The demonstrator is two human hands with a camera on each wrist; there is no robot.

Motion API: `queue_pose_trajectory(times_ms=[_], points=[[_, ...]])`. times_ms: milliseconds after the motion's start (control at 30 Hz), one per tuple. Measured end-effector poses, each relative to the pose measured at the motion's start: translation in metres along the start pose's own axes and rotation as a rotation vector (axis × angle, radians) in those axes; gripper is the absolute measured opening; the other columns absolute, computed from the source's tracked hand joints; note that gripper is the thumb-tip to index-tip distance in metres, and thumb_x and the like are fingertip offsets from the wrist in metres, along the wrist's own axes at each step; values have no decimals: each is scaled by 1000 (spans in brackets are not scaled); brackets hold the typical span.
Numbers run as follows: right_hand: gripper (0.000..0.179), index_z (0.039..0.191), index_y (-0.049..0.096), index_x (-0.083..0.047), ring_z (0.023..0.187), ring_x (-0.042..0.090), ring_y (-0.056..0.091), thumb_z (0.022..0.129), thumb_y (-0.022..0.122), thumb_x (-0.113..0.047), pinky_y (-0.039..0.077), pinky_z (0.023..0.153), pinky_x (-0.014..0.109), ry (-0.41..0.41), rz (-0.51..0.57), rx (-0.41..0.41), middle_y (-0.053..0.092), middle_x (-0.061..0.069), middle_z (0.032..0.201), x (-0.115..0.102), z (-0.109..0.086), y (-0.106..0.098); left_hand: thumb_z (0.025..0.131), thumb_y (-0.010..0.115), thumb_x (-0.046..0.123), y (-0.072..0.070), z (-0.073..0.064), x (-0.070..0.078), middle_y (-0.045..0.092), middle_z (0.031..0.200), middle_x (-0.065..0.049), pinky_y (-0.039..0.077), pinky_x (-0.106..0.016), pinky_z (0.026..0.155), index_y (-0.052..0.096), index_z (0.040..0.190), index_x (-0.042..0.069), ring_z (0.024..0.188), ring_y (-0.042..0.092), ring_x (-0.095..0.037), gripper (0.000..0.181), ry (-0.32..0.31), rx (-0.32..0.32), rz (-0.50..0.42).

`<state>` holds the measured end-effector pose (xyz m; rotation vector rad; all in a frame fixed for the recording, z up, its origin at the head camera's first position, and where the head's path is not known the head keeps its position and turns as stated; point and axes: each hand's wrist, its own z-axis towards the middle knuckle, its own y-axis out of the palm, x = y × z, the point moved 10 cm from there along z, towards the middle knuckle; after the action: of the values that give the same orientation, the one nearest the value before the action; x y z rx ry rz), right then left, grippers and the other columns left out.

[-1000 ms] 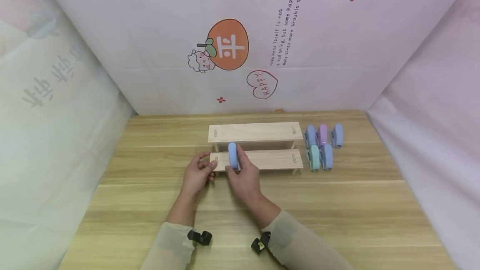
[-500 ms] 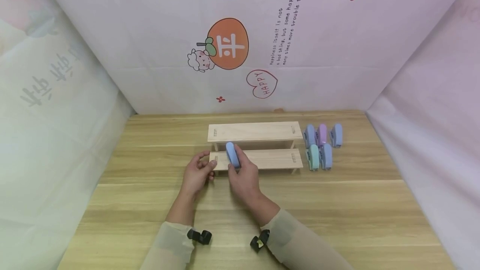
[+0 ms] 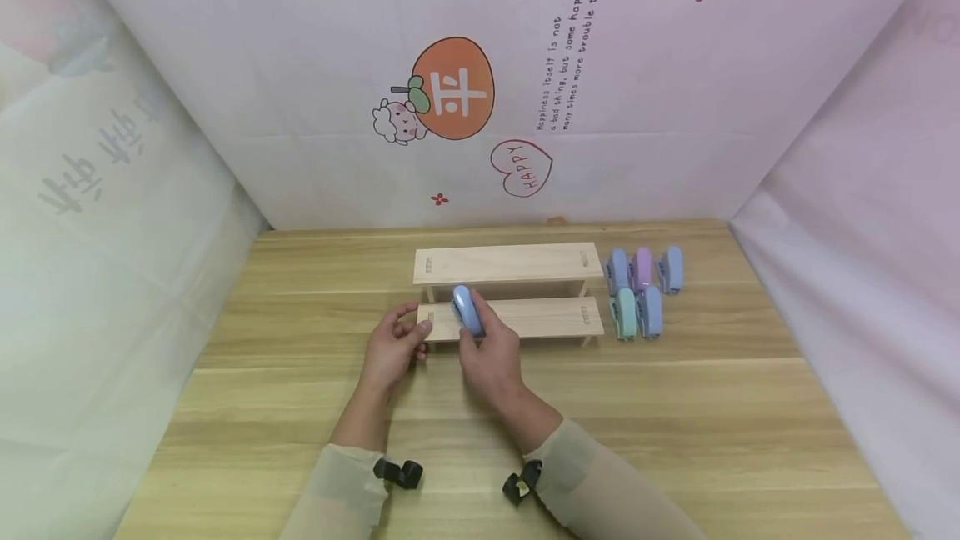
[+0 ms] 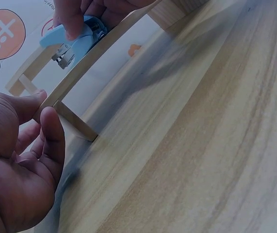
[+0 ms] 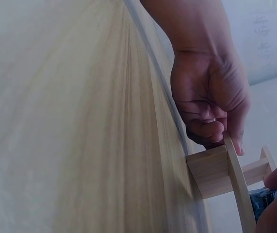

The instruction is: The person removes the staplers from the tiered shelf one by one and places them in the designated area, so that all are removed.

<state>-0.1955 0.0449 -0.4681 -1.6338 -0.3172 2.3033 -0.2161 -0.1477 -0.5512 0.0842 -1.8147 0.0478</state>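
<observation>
My right hand (image 3: 491,357) grips a small blue stapler (image 3: 465,309) over the left part of the front wooden shelf (image 3: 532,319). In the left wrist view the stapler (image 4: 84,44) sits at the shelf's upper face, its metal end pointing down to the left; whether it bears on the board I cannot tell. My left hand (image 3: 390,352) pinches the left end of that same shelf, thumb on top and fingers beneath. From the right wrist view, the left hand (image 5: 208,92) holds the board's end above its leg, and the stapler (image 5: 263,200) is mostly hidden by the right fingers.
Behind stands a second, higher wooden shelf (image 3: 506,263). To the right of both shelves are several more staplers: blue ones (image 3: 671,269), a purple one (image 3: 641,268) and a green one (image 3: 624,313). Everything is on a wood-grain table (image 3: 675,415), with white cloth walls (image 3: 637,157) around.
The stapler in my right hand has turned from nearly straight to slanted, its far end leaning left. My left hand keeps its pinch on the shelf end.
</observation>
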Motion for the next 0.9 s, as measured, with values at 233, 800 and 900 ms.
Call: queue_pose_trajectory(times_ms=[233,800,900], points=[[60,152,48,0,135,33,54,94,65,5,48,107,44,-6,4,16,55,22,147,-2,-1,-5,92,82,25,0,-1,1,64,97,-10,61,-29,65,56,145,15,74,64,-19,60,3,-1,9],[59,152,50,-3,136,28,53,95,64,4,46,108,36,45,21,61,55,15,148,4,2,-26,96,78,23,1,-2,6,65,98,-9,62,-31,68,52,149,13,75,64,-20,60,-13,-10,69],[58,151,51,-2,135,29,53,95,65,5,46,107,38,44,38,82,55,15,148,2,2,-31,94,81,28,0,-1,2,66,99,-10,62,-29,67,54,147,17,75,64,-20,61,5,-10,57]])
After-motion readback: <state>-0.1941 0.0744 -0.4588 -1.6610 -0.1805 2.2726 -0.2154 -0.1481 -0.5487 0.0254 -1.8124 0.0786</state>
